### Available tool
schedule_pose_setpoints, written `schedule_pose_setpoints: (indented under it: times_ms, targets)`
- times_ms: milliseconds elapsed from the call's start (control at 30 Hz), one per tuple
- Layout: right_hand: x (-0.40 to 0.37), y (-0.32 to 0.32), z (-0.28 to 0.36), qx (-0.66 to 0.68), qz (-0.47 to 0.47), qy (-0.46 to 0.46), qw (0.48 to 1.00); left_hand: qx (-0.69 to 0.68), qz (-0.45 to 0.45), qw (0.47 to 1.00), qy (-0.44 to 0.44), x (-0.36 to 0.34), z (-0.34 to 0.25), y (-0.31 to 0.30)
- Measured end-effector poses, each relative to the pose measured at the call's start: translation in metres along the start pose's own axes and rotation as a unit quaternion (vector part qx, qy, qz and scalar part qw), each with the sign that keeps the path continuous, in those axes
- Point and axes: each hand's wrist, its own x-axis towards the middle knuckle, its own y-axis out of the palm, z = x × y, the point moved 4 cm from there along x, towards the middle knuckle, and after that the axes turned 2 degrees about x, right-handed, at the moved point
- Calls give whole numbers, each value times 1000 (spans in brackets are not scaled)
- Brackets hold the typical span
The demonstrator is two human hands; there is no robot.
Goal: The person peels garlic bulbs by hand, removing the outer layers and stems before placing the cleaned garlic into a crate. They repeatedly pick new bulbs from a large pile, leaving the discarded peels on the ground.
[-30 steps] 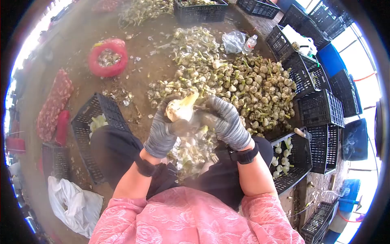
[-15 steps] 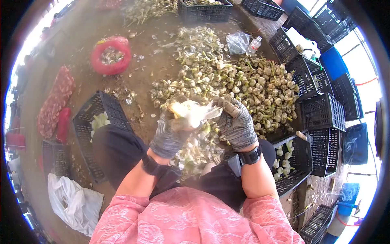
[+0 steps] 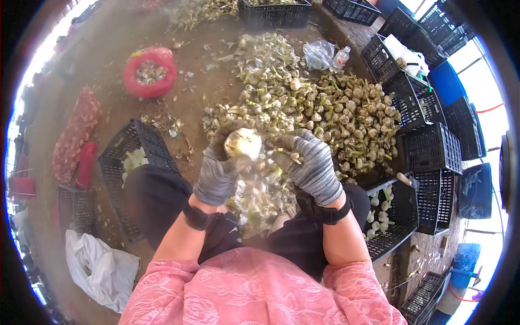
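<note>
L hand (image 3: pixel 216 169): fingers wrapped snug round garlic bulb (image 3: pixel 242 144), up above loose skins (image 3: pixel 254 201). R hand (image 3: pixel 313 169) curled, nr bulb; can't tell if gripping anything. Prob. best: L steady w/o crushing, R strip outer layers, short pulls.

Bright edge glare, hazy left side.

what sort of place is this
Probably a garlic-cleaning shed or packing area: there's a large heap of garlic bulbs, black plastic crates, and a bulb in the gloved left hand.
</note>
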Motion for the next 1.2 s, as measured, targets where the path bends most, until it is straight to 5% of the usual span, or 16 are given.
schedule_pose_setpoints:
  times_ms: [67,200,333,367,400,633,700,733,800,867,900,967,1033,1100,1200]
  targets:
    - [2,-5,16,26,-79,-61,995,90,27,996,3,0,1,0]
    - [0,2,28,31,-74,-101,992,187,49,980,43,-3,11,5]
    - [-5,6,28,-51,-67,-135,987,103,27,994,-5,-2,14,8]
    - [-5,7,28,-49,-67,-136,987,210,45,976,45,-1,15,7]
    - [-6,7,28,-68,-81,-131,986,315,64,942,94,-1,14,8]
    - [-6,11,15,-80,-135,-97,983,299,113,945,69,1,3,10]
    - [-3,3,-2,-52,-204,-35,977,335,192,918,88,-3,-3,17]
    - [-3,1,-8,-14,-160,-7,987,335,192,918,86,-5,-5,17]
    - [-4,-4,-8,111,-148,56,981,204,159,966,5,-1,-5,12]
    - [-10,2,-18,412,-117,168,888,99,130,986,-40,-3,-4,9]
    - [-10,0,-19,413,-116,168,887,100,129,986,-40,-4,-4,7]
    - [-8,-3,-25,636,-176,227,716,74,123,989,-22,-6,-3,-1]
    - [-9,-11,-36,594,-179,241,746,-3,112,994,3,-6,-1,1]
    - [-4,-11,-27,209,25,209,955,134,103,985,19,-1,-5,1]
    - [-7,-3,-17,-4,16,93,996,111,84,990,8,-3,-4,-1]
